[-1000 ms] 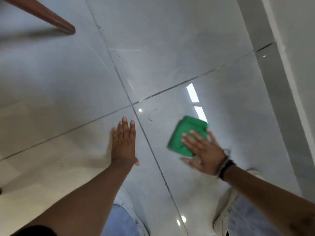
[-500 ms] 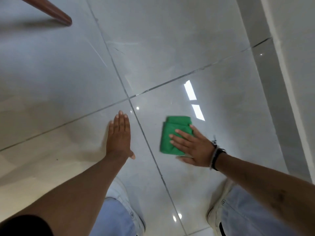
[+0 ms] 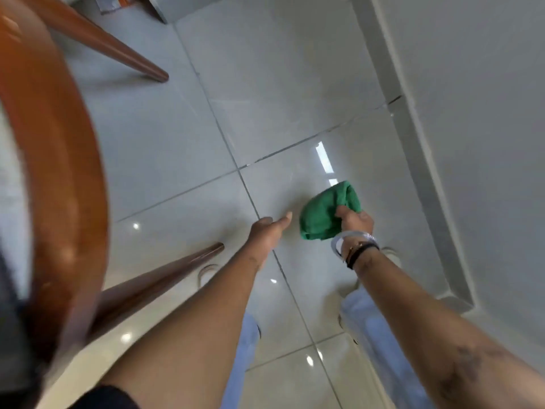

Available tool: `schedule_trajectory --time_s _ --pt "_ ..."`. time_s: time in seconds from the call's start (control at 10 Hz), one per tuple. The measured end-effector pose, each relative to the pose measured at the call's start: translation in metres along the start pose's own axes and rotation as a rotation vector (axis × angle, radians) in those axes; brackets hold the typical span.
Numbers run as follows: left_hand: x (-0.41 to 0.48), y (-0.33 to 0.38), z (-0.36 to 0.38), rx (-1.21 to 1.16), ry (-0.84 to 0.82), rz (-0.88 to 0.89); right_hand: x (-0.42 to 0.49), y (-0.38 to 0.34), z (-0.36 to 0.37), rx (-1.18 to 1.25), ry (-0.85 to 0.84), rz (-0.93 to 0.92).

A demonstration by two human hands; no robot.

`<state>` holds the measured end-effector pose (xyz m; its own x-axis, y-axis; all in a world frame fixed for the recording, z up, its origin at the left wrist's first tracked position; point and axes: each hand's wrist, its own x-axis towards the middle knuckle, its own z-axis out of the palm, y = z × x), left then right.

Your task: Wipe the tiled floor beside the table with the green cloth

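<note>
Right hand (image 3: 355, 221) has the green cloth (image 3: 327, 212) bunched in a closed grip, fingers curled over its top edge, cloth hanging in a loose wad rather than lying flat. Looks lifted or barely brushing the tiled floor (image 3: 165, 143); contact not clear from here. Likely gathered up to refold or shift to a fresh patch, judging by the bunching. Bangles and a dark band sit at that wrist.

Left hand (image 3: 269, 230) is empty, fingers extended and loosely open, reaching forward just beside the cloth, not touching it. Whether it rests on the tile for support or hovers, cannot tell.

Cloth is over the tile right of the grout cross, between the left hand and the pale skirting along the wall (image 3: 472, 113).

Floor: large glossy grey tiles, dark grout lines, ceiling lights reflected as bright bars and dots. Brown wooden table (image 3: 59, 160) rim curves in at left, blurred; two tapered table legs (image 3: 118, 48) angle onto the floor. Person's pale trousers and light shoes show below.
</note>
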<state>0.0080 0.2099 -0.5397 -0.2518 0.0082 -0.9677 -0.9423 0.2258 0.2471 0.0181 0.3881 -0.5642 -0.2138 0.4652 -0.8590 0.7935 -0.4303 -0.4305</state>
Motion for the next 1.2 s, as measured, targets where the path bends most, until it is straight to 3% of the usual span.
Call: schedule_trajectory --time_s 0.1,0.2,0.3,0.4,0.5,0.7,0.8,1.0,1.1,1.2 --pt "-0.070 0.020 0.002 -0.296 -0.203 -0.004 -0.089 -0.033 -0.005 0.242 -0.305 0.107" --pt "-0.175 0.041 -0.025 -0.602 -0.204 0.254 -0.210 -0.073 -0.019 0.229 -0.670 0.112" --pt "-0.240 0.047 -0.059 -0.603 -0.063 0.385 -0.274 -0.094 -0.029 0.067 -0.760 0.008" --pt "-0.319 0.044 -0.115 -0.482 0.104 0.492 -0.351 -0.117 -0.017 -0.290 -0.761 -0.208" --pt "-0.353 0.032 -0.151 -0.376 0.193 0.511 -0.394 -0.118 0.012 -0.445 -0.777 -0.295" --pt "-0.361 0.002 -0.237 -0.132 0.444 0.387 -0.449 -0.072 0.104 -0.604 -0.796 -0.352" --pt "-0.340 -0.017 -0.273 0.122 0.570 0.356 -0.455 -0.030 0.138 -0.915 -0.573 -0.500" --pt "-0.336 -0.024 -0.274 0.344 0.745 0.398 -0.468 -0.005 0.136 -1.408 -0.262 -0.724" --pt "-0.352 -0.008 -0.275 0.476 0.825 0.314 -0.484 -0.030 0.127 -1.473 -0.201 -0.733" --pt "-0.403 0.018 -0.265 0.647 0.954 0.417 -0.521 -0.091 0.071 -1.045 -0.259 -0.820"
